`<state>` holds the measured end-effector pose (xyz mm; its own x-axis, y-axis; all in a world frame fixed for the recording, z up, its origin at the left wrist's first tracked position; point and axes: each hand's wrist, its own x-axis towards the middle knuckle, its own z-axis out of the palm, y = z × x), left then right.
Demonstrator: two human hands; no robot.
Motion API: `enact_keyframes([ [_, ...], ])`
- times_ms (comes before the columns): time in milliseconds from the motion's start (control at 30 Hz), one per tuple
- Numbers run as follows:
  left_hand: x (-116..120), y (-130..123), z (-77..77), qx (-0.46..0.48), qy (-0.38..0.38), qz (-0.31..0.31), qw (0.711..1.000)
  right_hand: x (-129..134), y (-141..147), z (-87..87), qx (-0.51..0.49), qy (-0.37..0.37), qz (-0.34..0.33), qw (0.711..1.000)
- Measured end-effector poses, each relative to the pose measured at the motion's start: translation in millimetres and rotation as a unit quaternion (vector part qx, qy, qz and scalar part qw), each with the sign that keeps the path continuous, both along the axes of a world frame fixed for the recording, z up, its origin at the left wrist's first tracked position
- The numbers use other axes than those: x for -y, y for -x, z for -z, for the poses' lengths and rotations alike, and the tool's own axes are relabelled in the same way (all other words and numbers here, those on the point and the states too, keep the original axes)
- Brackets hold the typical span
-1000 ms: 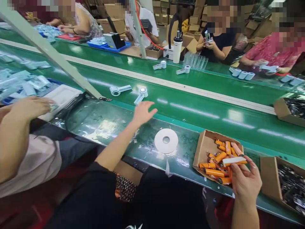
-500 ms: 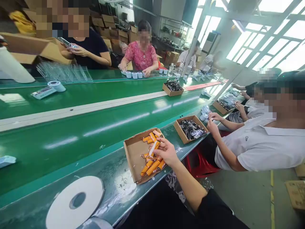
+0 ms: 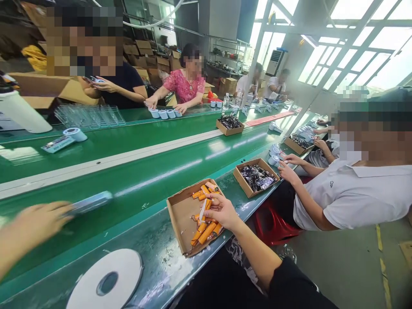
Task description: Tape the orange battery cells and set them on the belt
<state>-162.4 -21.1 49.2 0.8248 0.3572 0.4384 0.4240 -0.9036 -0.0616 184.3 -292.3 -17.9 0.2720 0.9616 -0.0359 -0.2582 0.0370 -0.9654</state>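
Pinching orange cell (image 3: pixel 204 210), right hand (image 3: pixel 223 212) hung over box (image 3: pixel 180 219); left hand (image 3: pixel 45 223), left of box, gripped pale-blue casing (image 3: pixel 93 202) endwise.

From head height at the near edge of the table (image 3: pixel 159 240), we look forward, down and obliquely along its length, our left hand (image 3: pixel 41 225) and right hand (image 3: pixel 224 211) close, the far end distant.
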Motion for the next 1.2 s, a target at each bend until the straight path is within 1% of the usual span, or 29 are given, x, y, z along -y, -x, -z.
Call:
enact_keyframes([
  [33,-8.4,-1.0,14.6,0.029,0.021,-0.003,0.999,-0.2,-0.3,0.0,-0.004,0.001,-0.002,1.0],
  [67,-16.1,-9.4,29.4,0.048,0.051,-0.003,0.998,-0.5,-0.7,-0.1,-0.008,0.002,-0.003,1.0],
  [100,-22.7,-24.4,43.3,0.051,0.083,0.0,0.995,-0.6,-1.2,-0.2,-0.014,0.003,-0.005,1.0],
  [133,-28.1,-44.3,55.2,0.031,0.111,0.004,0.993,-0.6,-1.6,-0.3,-0.02,0.005,-0.006,1.0],
  [167,-32.0,-66.9,64.5,-0.009,0.132,0.009,0.991,-0.3,-2.0,-0.1,-0.025,0.007,-0.007,1.0],
  [233,-36.5,-111.2,73.7,-0.079,0.147,0.013,0.986,1.2,-2.5,0.8,-0.033,0.011,-0.011,0.999],
  [300,-38.8,-143.2,72.2,-0.128,0.161,0.0,0.979,3.8,-2.6,1.2,-0.038,0.014,-0.013,0.999],
  [333,-40.0,-153.0,68.6,-0.148,0.175,-0.006,0.973,5.4,-2.5,0.3,-0.039,0.015,-0.014,0.999],
  [400,-41.9,-161.8,58.2,-0.181,0.215,-0.003,0.96,7.6,-2.6,-6.3,-0.032,0.02,-0.025,0.999],
  [467,-42.4,-163.1,47.0,-0.199,0.262,0.013,0.944,3.5,-5.3,-20.6,-0.002,0.02,-0.036,0.999],
  [500,-42.2,-163.3,42.4,-0.197,0.283,0.014,0.939,-3.3,-8.4,-30.0,0.02,0.014,-0.038,0.999],
  [533,-42.0,-164.0,39.2,-0.193,0.3,0.002,0.934,-14.5,-12.3,-39.8,0.044,0.001,-0.035,0.998],
  [567,-42.1,-165.3,37.4,-0.184,0.313,-0.023,0.931,-30.2,-16.6,-49.0,0.07,-0.017,-0.032,0.997],
  [633,-42.5,-169.0,38.2,-0.164,0.328,-0.072,0.928,-72.1,-24.1,-61.6,0.12,-0.055,-0.03,0.991],
  [667,-42.6,-171.1,40.2,-0.153,0.331,-0.094,0.926,-95.6,-26.4,-64.0,0.149,-0.066,-0.036,0.986],
  [733,-41.9,-174.9,45.0,-0.136,0.332,-0.122,0.925,-140.0,-28.0,-61.9,0.227,-0.067,-0.055,0.97],
  [800,-40.5,-178.3,49.0,-0.123,0.331,-0.135,0.926,-173.2,-26.8,-54.4,0.328,-0.041,-0.081,0.94],
  [833,-40.0,-179.9,50.3,-0.118,0.331,-0.137,0.926,-184.3,-25.6,-50.4,0.386,-0.024,-0.097,0.917],
  [867,-39.7,-181.4,51.2,-0.113,0.331,-0.137,0.927,-191.8,-24.3,-46.9,0.453,-0.007,-0.118,0.883],
  [933,-39.8,-184.3,52.0,-0.106,0.335,-0.137,0.926,-198.4,-21.4,-43.3,0.586,0.019,-0.157,0.795],
  [967,-40.1,-185.7,52.1,-0.104,0.338,-0.138,0.925,-198.8,-20.0,-43.2,0.638,0.028,-0.171,0.75],
  [1000,-40.4,-187.2,52.0,-0.101,0.34,-0.139,0.925,-198.3,-18.5,-44.3,0.678,0.037,-0.18,0.712],
  [1033,-40.6,-188.7,51.8,-0.099,0.342,-0.14,0.924,-197.5,-17.0,-46.2,0.705,0.044,-0.183,0.684],
  [1133,-39.5,-193.1,50.5,-0.092,0.348,-0.146,0.921,-195.6,-11.8,-53.8,0.745,0.068,-0.18,0.638],
  [1200,-37.7,-195.9,49.2,-0.088,0.351,-0.151,0.92,-195.7,-7.9,-58.1,0.768,0.079,-0.19,0.607],
])
